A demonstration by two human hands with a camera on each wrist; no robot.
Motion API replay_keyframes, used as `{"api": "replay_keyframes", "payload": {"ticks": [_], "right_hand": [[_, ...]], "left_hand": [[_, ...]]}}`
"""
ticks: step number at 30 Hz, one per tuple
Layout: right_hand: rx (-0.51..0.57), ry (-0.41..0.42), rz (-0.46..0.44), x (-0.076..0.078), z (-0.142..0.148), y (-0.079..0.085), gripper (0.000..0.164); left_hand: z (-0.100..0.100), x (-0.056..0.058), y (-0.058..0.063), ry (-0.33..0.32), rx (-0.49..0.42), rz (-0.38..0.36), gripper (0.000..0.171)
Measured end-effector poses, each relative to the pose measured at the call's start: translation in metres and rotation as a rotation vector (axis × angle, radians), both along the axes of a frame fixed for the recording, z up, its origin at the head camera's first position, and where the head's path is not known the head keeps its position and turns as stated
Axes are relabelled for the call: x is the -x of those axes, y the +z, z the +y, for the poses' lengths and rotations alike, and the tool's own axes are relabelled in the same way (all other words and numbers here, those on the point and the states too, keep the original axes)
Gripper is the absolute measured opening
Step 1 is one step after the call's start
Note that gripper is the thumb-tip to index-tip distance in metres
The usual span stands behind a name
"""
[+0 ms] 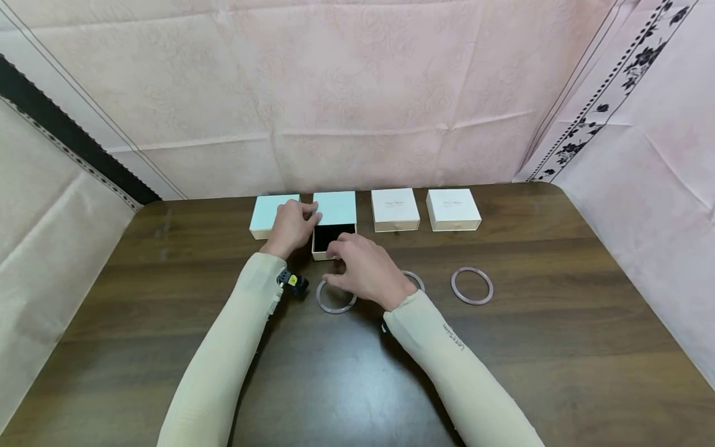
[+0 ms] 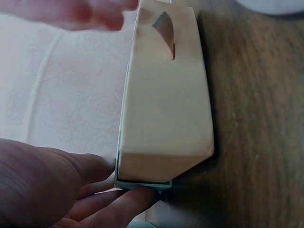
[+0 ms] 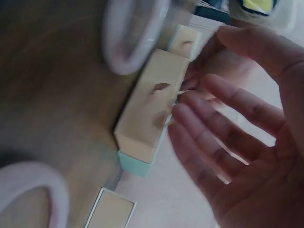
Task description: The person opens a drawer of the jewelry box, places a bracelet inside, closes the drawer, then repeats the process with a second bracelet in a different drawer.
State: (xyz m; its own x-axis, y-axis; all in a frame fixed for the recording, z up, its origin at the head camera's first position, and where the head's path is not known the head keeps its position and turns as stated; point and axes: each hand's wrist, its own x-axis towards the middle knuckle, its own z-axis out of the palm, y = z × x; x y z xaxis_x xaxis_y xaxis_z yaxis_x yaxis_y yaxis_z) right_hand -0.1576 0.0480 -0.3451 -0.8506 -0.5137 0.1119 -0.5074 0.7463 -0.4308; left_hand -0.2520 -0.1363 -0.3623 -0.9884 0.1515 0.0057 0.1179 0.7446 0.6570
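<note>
A turquoise drawer box point(image 1: 334, 208) stands in the back row, its cream drawer point(image 2: 166, 104) slid out toward me, dark inside and with a small ribbon tab in front. My left hand point(image 1: 292, 226) grips the box's sleeve at its left side, thumb and fingertips at the edge. Over the drawer's front hovers my right hand point(image 1: 368, 267), fingers loosely spread and holding nothing. Below that hand lies a pale lilac bangle point(image 1: 334, 311), partly covered by it. Another bangle point(image 1: 416, 276) shows only as an arc behind the right wrist.
Left of the gripped box stands another turquoise box point(image 1: 268, 214), partly behind my left hand. To its right are two white-topped boxes, one nearer point(image 1: 395, 208) and one farther point(image 1: 454, 208). A third bangle point(image 1: 475, 302) lies on the wooden table point(image 1: 357, 385). Pale cloth hangs behind.
</note>
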Motion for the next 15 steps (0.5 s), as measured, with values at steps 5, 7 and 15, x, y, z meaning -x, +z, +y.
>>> {"api": "replay_keyframes", "payload": {"ticks": [5, 7, 15], "right_hand": [[-0.038, 0.039, 0.028, -0.004, 0.005, -0.006, 0.034], [-0.051, 0.054, 0.014, -0.005, 0.008, -0.008, 0.037], [-0.105, 0.097, -0.052, -0.009, 0.016, -0.011, 0.055]], "left_hand": [[0.0, 0.0, 0.001, -0.004, 0.01, 0.004, 0.04], [0.001, 0.0, 0.001, -0.004, 0.011, 0.009, 0.04], [0.001, 0.001, -0.003, -0.003, 0.01, 0.037, 0.038]]}}
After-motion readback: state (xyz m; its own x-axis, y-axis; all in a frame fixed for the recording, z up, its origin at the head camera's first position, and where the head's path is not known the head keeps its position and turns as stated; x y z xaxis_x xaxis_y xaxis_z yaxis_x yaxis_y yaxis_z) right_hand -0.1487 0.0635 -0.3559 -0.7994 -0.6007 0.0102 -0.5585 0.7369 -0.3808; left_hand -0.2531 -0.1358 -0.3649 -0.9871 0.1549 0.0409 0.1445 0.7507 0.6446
